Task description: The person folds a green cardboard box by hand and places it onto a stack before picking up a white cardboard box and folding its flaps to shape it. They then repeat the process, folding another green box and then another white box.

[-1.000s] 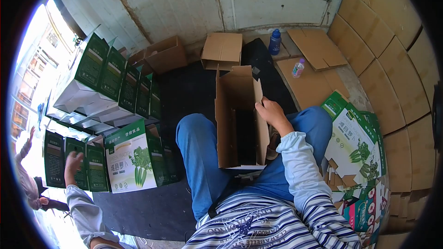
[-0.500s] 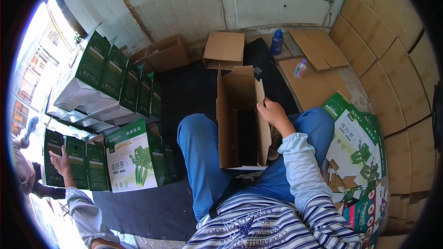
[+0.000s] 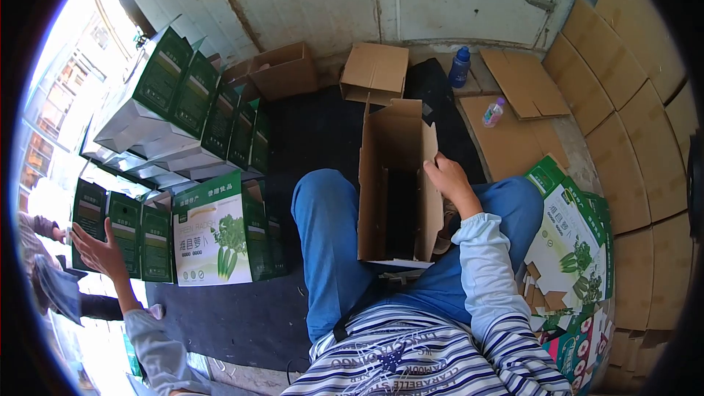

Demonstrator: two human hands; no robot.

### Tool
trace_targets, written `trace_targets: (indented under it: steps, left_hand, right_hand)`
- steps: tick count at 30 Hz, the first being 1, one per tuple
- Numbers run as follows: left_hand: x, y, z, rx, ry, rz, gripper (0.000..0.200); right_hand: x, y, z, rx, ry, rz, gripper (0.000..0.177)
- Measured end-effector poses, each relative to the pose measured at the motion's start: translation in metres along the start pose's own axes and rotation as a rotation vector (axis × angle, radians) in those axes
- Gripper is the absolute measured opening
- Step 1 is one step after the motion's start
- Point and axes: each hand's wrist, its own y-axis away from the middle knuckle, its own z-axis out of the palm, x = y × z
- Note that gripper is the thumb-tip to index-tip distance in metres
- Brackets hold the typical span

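Observation:
An open brown cardboard box (image 3: 372, 198) stands between my knees, its inside facing up. My right hand (image 3: 450, 180) grips the box's right wall near the top, thumb on one side and fingers on the other. At the far left, my left hand (image 3: 100, 251) has its fingers spread against the row of green printed boxes (image 3: 158, 242). Beside that row stands a white and green box (image 3: 213, 242) with a radish picture.
More green boxes (image 3: 176, 103) are stacked at the left. Flattened printed cartons (image 3: 568, 242) lie at right, near a wall of brown boxes (image 3: 616, 139). A blue bottle (image 3: 459, 67) and a small bottle (image 3: 493, 113) stand ahead. Another person (image 3: 51, 271) is at the left edge.
The view has shifted, so most things appear a little further right. My left hand's fingers have spread wider beside the green boxes. My right hand keeps its hold on the brown box.

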Motion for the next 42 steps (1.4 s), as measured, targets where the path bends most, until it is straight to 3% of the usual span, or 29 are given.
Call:
trace_targets:
  steps: [1, 6, 9, 10, 12, 14, 16, 17, 20, 22, 24, 26, 29, 30, 31, 32, 33, 35, 42]
  left_hand:
    - [0.009, 0.001, -0.011, 0.068, 0.117, 0.001, 0.087]
    - [0.03, -0.002, -0.078, 0.195, 0.0, 0.08, 0.088]
    - [-0.002, 0.018, -0.057, 0.18, -0.136, 0.075, 0.092]
    - [-0.021, 0.035, -0.042, 0.083, -0.231, 0.008, 0.092]
    - [-0.039, 0.075, -0.002, 0.131, 0.081, -0.141, 0.092]
    - [-0.043, 0.108, 0.049, -0.054, 0.863, -0.831, 0.087]
    - [-0.05, 0.091, 0.048, -0.656, 1.531, -1.507, 0.07]
    - [-0.045, 0.086, 0.053, -0.533, 1.338, -1.586, 0.053]
    - [-0.059, 0.079, 0.085, -0.359, 1.505, -1.581, 0.044]
    - [-0.142, 0.112, 0.15, -0.63, 0.861, -0.857, 0.049]
    - [-0.13, 0.091, 0.161, -0.78, 0.454, -0.645, 0.053]
    - [-0.102, 0.079, 0.143, -0.665, 0.761, -0.791, 0.043]
    - [0.02, 0.043, -0.023, -0.631, 1.207, -0.526, 0.033]
    - [0.054, 0.034, -0.081, -0.847, 1.124, -0.513, 0.03]
    - [0.087, 0.033, -0.137, -0.856, 1.238, -0.42, 0.023]
    - [0.091, 0.041, -0.169, -0.943, 1.25, -0.288, 0.03]
    - [0.094, 0.034, -0.202, -0.976, 1.535, -0.104, 0.034]
    - [0.095, 0.045, -0.232, -0.733, 1.654, 0.099, 0.038]
    - [0.184, 0.038, -0.315, -0.83, 1.776, 0.434, 0.036]
  right_hand:
    - [0.0, -0.001, 0.0, -0.006, 0.007, 0.004, 0.042]
    - [0.002, -0.003, 0.001, -0.014, 0.002, -0.011, 0.043]
    - [0.001, -0.003, 0.001, -0.01, -0.001, -0.017, 0.043]
    - [0.001, -0.003, 0.001, -0.007, 0.002, -0.017, 0.043]
    - [0.002, -0.002, 0.002, 0.002, 0.001, -0.009, 0.044]
    - [0.009, -0.004, 0.005, -0.008, -0.009, -0.008, 0.045]
    - [0.01, -0.006, 0.003, -0.013, -0.013, -0.023, 0.045]
    - [0.01, -0.006, 0.002, -0.008, -0.008, -0.017, 0.045]
    - [0.007, -0.003, 0.001, -0.001, 0.005, -0.007, 0.044]
    - [0.008, -0.001, 0.001, 0.0, 0.015, 0.001, 0.043]
    - [0.001, 0.004, -0.002, -0.009, 0.009, 0.056, 0.043]
    - [-0.001, 0.002, -0.005, 0.003, -0.001, 0.067, 0.042]
    - [0.0, 0.003, 0.001, -0.003, 0.01, 0.049, 0.041]
    - [-0.001, 0.002, -0.001, -0.021, 0.03, 0.054, 0.04]
    - [-0.004, 0.0, -0.003, -0.044, 0.054, 0.054, 0.04]
    - [-0.006, -0.001, -0.004, -0.048, 0.063, 0.034, 0.04]
    - [-0.007, 0.0, -0.006, -0.054, 0.068, 0.015, 0.04]
    - [-0.004, -0.001, -0.006, -0.058, 0.055, -0.01, 0.04]
    - [-0.014, 0.018, -0.018, -0.089, 0.089, 0.033, 0.045]
